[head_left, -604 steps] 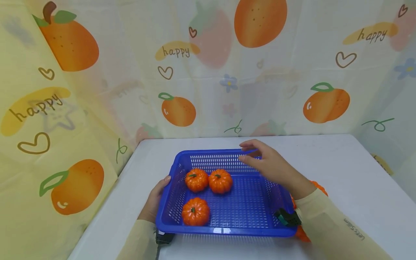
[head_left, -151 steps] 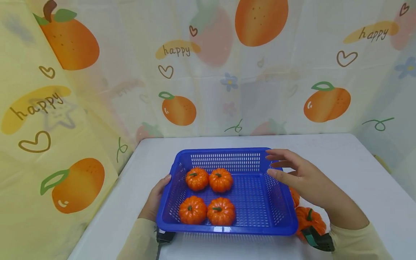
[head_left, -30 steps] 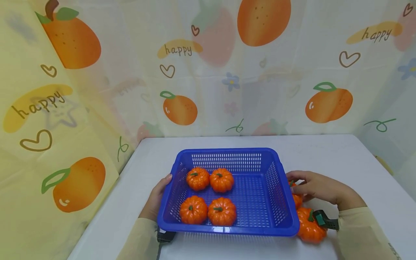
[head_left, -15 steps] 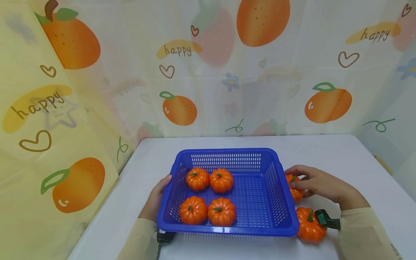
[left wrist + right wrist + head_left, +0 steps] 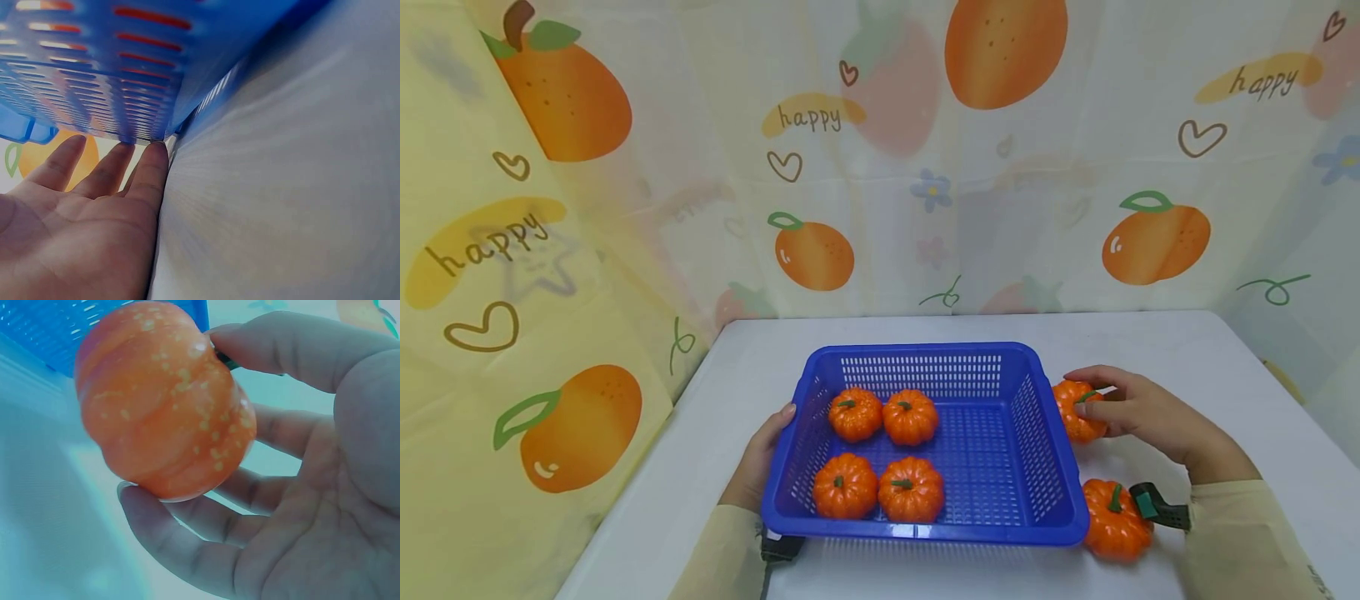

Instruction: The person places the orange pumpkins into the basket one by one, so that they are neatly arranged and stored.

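Note:
My right hand pinches a small orange pumpkin with a green stem, just right of the blue basket. In the right wrist view, yellow speckles show on that pumpkin, held between thumb and fingertips off the table. My left hand holds the basket's left side, thumb at the rim. Seen from the left wrist, its fingers touch the slotted wall. Inside the basket sit two pumpkins at the back left, one of them nearer the middle, and two at the front left, including one beside its neighbour.
Another orange pumpkin stands on the white table by the basket's front right corner, close to the right wrist's black strap. A fruit-patterned cloth hangs behind and at the sides of the table.
Over the last second my right hand has gripped the speckled pumpkin and raised it beside the basket. Since the oldest frame, one more pumpkin lies in the basket. My left hand stays put.

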The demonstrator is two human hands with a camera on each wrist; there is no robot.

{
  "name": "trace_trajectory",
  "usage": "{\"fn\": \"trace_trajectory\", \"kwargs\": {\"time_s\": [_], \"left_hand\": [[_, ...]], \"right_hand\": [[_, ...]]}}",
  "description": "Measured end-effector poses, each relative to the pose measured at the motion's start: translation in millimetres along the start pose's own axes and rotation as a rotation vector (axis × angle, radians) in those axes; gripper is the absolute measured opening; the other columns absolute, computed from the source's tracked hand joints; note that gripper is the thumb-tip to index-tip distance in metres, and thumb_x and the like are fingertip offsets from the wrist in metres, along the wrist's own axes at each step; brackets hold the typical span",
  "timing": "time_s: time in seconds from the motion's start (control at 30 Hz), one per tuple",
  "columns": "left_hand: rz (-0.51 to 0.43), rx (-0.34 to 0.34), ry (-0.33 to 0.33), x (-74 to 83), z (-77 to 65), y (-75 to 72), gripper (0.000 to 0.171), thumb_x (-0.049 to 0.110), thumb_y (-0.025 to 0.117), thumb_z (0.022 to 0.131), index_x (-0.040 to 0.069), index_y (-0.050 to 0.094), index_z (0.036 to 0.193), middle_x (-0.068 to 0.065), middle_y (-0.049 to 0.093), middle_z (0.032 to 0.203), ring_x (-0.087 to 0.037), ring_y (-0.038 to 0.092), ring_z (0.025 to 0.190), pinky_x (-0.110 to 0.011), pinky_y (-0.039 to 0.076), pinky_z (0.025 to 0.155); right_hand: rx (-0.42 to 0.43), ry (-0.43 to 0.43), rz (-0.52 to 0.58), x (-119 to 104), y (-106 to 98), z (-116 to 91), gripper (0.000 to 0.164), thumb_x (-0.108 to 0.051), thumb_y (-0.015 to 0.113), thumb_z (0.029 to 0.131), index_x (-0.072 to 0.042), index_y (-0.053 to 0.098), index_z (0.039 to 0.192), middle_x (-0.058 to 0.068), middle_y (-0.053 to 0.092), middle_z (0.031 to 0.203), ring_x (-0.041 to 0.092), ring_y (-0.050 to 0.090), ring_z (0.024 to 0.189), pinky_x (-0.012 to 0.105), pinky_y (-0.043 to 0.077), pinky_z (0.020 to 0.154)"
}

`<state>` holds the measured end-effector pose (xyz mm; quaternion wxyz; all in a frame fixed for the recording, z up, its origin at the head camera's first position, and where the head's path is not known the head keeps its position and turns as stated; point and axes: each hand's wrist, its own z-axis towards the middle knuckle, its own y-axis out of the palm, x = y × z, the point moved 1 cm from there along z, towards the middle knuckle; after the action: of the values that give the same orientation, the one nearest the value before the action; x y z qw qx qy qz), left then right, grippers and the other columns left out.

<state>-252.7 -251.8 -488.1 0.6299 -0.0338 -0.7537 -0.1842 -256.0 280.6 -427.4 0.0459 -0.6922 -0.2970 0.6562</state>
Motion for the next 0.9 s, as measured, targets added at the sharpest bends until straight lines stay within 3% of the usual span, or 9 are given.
{"fn": "trace_trajectory", "kwargs": {"time_s": [0.3,0.57,0.9], "left_hand": [[-0.001,0.006,0.003,0.5,-0.3,1.4,0.072,0.045,0.037,0.109,0.022,0.023,0.176,-0.021,0.034,0.171,-0.036,0.045,0.147,-0.052,0.039,0.118],[-0.011,0.005,-0.001,-0.1,-0.8,2.2,0.072,0.046,0.037,0.109,0.023,0.024,0.176,-0.020,0.034,0.171,-0.036,0.043,0.149,-0.053,0.037,0.120],[0.010,-0.069,0.016,0.2,0.9,-1.5,0.075,0.048,0.035,0.111,0.022,0.012,0.177,-0.022,0.022,0.175,-0.045,0.024,0.159,-0.058,0.030,0.123]], "right_hand": [[0.062,0.020,0.019,-0.4,-1.3,-0.6,0.062,-0.022,0.068,0.106,0.001,0.049,0.160,0.022,0.062,0.138,0.033,0.064,0.110,0.046,0.062,0.084],[0.059,-0.008,0.026,-2.9,-2.1,-0.9,0.062,-0.019,0.067,0.107,0.001,0.046,0.162,0.024,0.062,0.139,0.033,0.066,0.110,0.043,0.062,0.084],[0.111,-0.024,-0.004,-5.5,-4.1,-1.3,0.063,-0.024,0.068,0.108,-0.004,0.047,0.164,0.025,0.059,0.142,0.037,0.061,0.114,0.042,0.064,0.083]]}}
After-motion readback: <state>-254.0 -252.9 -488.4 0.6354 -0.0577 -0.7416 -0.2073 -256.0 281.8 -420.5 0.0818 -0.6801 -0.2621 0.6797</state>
